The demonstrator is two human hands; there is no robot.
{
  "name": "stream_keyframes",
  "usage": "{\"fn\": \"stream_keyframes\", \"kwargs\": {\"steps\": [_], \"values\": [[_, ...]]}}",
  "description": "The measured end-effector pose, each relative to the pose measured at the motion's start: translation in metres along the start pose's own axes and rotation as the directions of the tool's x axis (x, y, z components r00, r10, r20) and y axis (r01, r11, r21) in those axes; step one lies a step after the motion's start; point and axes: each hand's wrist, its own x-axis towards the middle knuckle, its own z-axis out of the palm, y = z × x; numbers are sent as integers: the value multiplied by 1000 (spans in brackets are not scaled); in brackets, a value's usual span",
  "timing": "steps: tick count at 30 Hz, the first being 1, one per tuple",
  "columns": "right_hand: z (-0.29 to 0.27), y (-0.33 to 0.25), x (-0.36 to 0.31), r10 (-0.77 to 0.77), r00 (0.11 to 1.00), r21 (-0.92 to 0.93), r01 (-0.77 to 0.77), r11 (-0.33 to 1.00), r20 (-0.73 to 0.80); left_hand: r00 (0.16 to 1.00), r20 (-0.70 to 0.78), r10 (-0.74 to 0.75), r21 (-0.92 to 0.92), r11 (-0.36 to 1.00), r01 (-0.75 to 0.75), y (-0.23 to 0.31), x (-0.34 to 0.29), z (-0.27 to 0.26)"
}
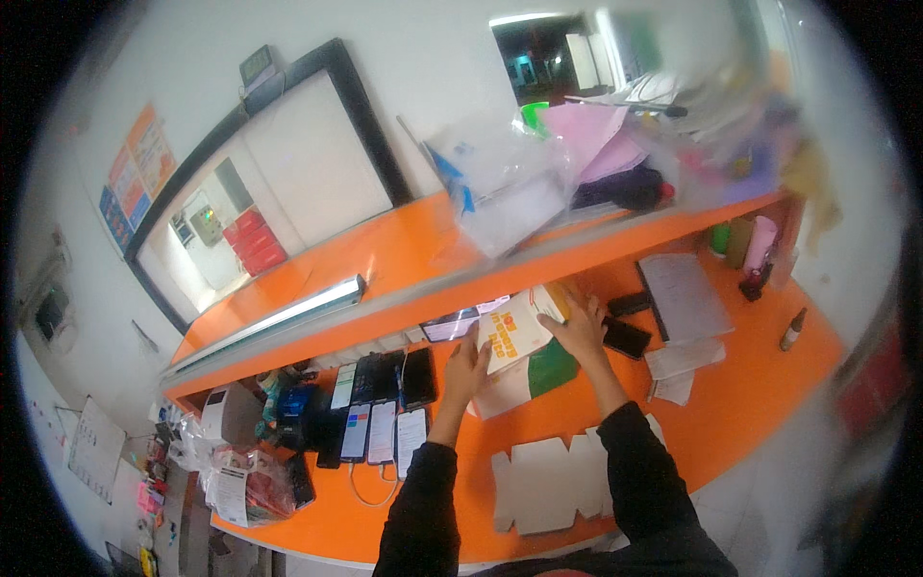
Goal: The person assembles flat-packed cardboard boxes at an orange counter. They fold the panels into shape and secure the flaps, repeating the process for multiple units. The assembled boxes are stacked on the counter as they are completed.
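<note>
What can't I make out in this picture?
All in the head view:
White box: underside, facing away from the camera.
Green-and-white item: partly covered by the white box.
Flat cardboard: partly hidden by the right sleeve.
Shelf pile: right end blurred.
Phone screens: details too small.

Both arms reach forward here, black sleeves [420,510] ending short of bare wrists! The left hand [466,368] points ahead, fingers close together; over on the right, the right hand [583,334] stretches its thumb inward, fingers bent forward.
</note>
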Motion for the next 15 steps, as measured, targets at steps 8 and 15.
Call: {"fn": "stream_keyframes", "kwargs": {"steps": [8,15], "values": [[5,-46,27,-103,956,-197,161,967,276,899,289,-330,-416,802,428,-68,24,-24],[35,-6,82,-184,983,-136,183,974,3,823,326,-466,-706,458,540,13,25,-38]]}}
